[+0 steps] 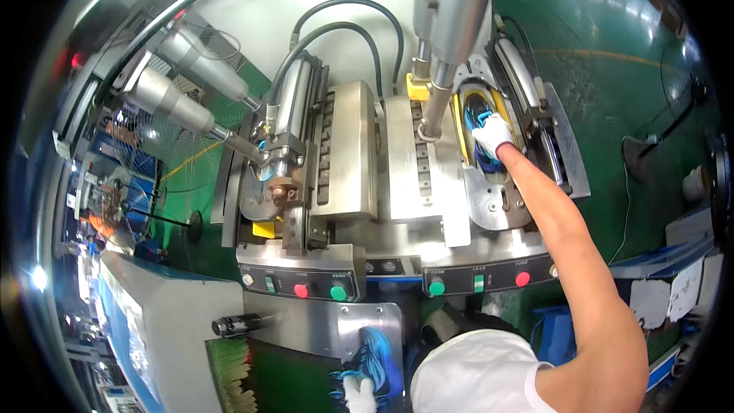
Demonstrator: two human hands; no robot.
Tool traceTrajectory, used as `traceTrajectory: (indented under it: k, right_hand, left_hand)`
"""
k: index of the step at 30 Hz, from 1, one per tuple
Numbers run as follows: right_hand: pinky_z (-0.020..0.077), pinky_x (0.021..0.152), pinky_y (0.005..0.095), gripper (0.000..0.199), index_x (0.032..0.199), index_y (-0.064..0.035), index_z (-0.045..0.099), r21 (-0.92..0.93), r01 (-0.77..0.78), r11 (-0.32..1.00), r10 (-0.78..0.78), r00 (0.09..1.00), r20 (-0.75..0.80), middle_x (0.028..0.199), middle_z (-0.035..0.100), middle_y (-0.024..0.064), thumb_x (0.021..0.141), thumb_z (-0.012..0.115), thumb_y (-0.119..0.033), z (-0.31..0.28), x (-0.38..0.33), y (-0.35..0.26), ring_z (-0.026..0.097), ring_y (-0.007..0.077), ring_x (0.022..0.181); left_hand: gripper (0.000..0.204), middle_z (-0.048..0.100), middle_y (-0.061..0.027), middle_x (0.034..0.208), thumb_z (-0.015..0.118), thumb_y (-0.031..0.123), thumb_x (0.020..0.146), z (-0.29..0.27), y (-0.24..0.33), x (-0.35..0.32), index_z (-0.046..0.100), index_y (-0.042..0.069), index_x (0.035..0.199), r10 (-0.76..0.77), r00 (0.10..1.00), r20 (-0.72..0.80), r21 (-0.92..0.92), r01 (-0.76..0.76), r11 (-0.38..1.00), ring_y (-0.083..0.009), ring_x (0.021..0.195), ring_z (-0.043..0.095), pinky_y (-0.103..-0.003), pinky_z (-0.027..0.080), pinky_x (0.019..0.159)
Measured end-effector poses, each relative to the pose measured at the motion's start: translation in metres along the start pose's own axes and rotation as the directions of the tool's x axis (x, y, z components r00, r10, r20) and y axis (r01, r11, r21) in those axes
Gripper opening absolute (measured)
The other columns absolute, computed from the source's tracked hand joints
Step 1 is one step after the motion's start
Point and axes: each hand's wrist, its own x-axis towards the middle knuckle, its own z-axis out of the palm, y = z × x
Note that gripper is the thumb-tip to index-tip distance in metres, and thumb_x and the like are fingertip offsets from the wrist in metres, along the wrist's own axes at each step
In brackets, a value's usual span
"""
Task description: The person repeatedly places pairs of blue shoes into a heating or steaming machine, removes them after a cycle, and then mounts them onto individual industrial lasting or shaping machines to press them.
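Observation:
My right hand (493, 134), in a white glove, reaches into the oval, yellow-edged recess of the right-hand machine station (498, 213). Its fingers are closed on a blue strap piece (477, 118), which stands out against darker blue material inside the recess. Low in the view, my left hand (358, 395), also white-gloved, is at a bundle of bright blue straps (375, 353) lying on a metal tray (348, 318). Its fingers appear closed on the near end of the straps, partly hidden among them.
Steel cylinders (459, 8) angle down over both stations. The left station (256, 197) has a rod lowered onto it. Green and red buttons (339, 292) line the front panels. A dark green board (287, 378) lies left of the tray; a floor fan (673, 107) stands at right.

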Motion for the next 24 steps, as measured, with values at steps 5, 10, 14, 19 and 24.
traceTrajectory:
  k: [5,10,14,19,24]
  right_hand:
    - [0.0561,0.084,0.0473,0.041,0.092,-0.0007,0.075,0.067,0.1,0.993,-0.1,0.995,-0.008,0.102,0.073,0.0263,0.074,0.069,-0.037,-0.002,0.004,-0.016,0.071,0.0419,0.093]
    - [0.0522,0.065,0.0347,0.04,0.083,-0.0012,0.073,0.492,-0.101,0.865,-0.042,0.962,0.271,0.081,0.072,0.0094,0.076,0.079,-0.04,-0.039,-0.033,-0.03,0.066,0.0176,0.073]
    - [0.0402,0.113,0.0405,0.069,0.154,0.0044,0.037,0.537,0.334,0.774,-0.31,0.941,-0.139,0.152,0.05,0.0229,0.098,0.068,-0.022,-0.073,-0.202,-0.088,0.052,0.0285,0.136]
    - [0.0144,0.127,0.05,0.09,0.154,0.0063,0.036,0.221,0.751,0.622,-0.779,0.561,0.281,0.164,0.027,0.0296,0.08,0.081,-0.018,0.016,-0.372,-0.085,0.018,0.044,0.155]
    - [0.0041,0.125,0.06,0.096,0.15,0.0101,0.04,-0.328,0.851,0.41,-0.7,0.523,0.486,0.162,0.023,0.0344,0.074,0.079,-0.035,0.06,-0.397,-0.083,0.018,0.0493,0.153]
  left_hand:
    - [0.081,0.045,-0.0317,0.15,0.057,0.036,0.1,0.086,-0.052,0.017,0.021,-0.01,0.156,-0.469,0.832,-0.297,-0.09,0.465,0.881,-0.0406,0.141,0.044,-0.044,0.035,0.116]
    - [0.086,0.036,-0.0352,0.155,0.06,0.043,0.098,0.127,-0.126,0.031,0.022,-0.01,0.155,-0.405,0.819,-0.407,-0.196,0.355,0.914,-0.0439,0.144,0.037,-0.043,0.031,0.12]
    - [0.072,0.051,-0.0288,0.147,0.067,0.032,0.096,0.082,-0.131,0.005,0.037,-0.001,0.153,-0.293,0.895,-0.336,-0.295,0.195,0.935,-0.0408,0.134,0.053,-0.046,0.042,0.112]
    - [0.065,0.049,-0.0233,0.147,0.066,-0.001,0.093,0.053,-0.136,-0.043,0.036,0.0,0.151,-0.201,0.767,-0.61,-0.42,-0.097,0.902,-0.0335,0.137,0.052,-0.043,0.039,0.118]
    - [0.085,0.045,-0.0236,0.143,0.083,0.012,0.078,0.085,-0.18,0.001,0.035,-0.003,0.147,-0.397,0.686,-0.61,-0.449,0.114,0.886,-0.0358,0.132,0.048,-0.043,0.039,0.114]
